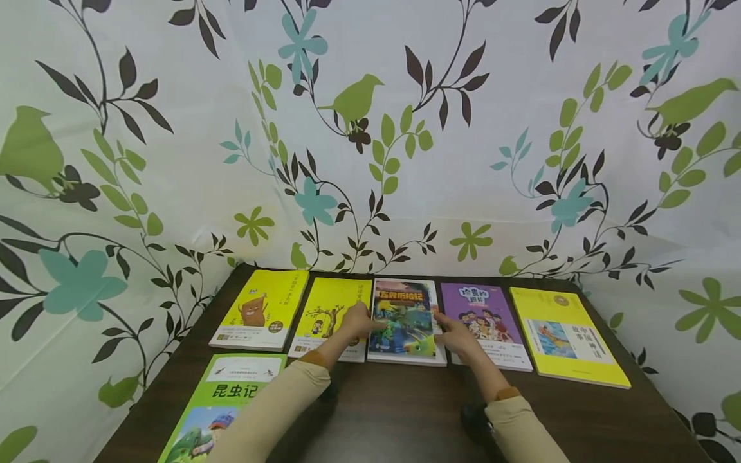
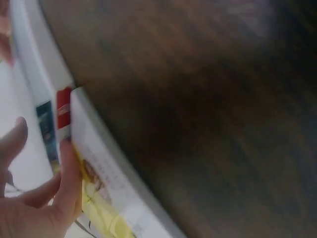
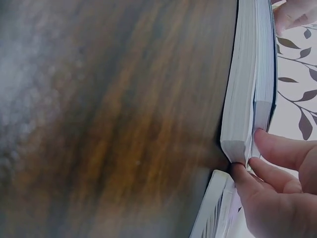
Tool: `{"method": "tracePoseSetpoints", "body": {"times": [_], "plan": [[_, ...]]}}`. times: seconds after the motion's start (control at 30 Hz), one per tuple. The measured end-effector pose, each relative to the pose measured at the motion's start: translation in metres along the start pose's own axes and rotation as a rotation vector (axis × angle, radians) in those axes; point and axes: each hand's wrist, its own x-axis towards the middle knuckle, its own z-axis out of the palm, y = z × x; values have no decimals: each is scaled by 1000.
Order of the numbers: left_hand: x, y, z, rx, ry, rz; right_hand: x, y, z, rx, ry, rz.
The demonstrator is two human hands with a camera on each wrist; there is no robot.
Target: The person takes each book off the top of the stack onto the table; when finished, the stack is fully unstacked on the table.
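Note:
At the middle of the row lies a colourful picture-cover book on top of another book, whose pale edge shows below and to the right. My left hand is at the pile's left side, its thumb over the cover's edge. In the left wrist view a fingertip touches the red-marked spine, the thumb standing apart. My right hand is at the right side. In the right wrist view its thumb touches the upper book and its other fingertips meet the lower book's corner.
Left of the pile lie a yellow book with a tree and another yellow book. Purple and yellow books lie to the right. A green book is nearer, partly behind the left sleeve. Patterned cloth hangs behind the dark table.

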Motion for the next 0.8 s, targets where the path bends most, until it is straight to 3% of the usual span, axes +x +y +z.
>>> {"method": "tracePoseSetpoints", "body": {"times": [0.17,0.4,0.8], "plan": [[-3,2,5,31,77,4,0,-4,1,-61,35,2],[-6,4,1,15,100,-24,3,-6,4,-180,93,41],[2,-3,-12,-112,-51,-75,3,-10,3,-313,96,47]]}}
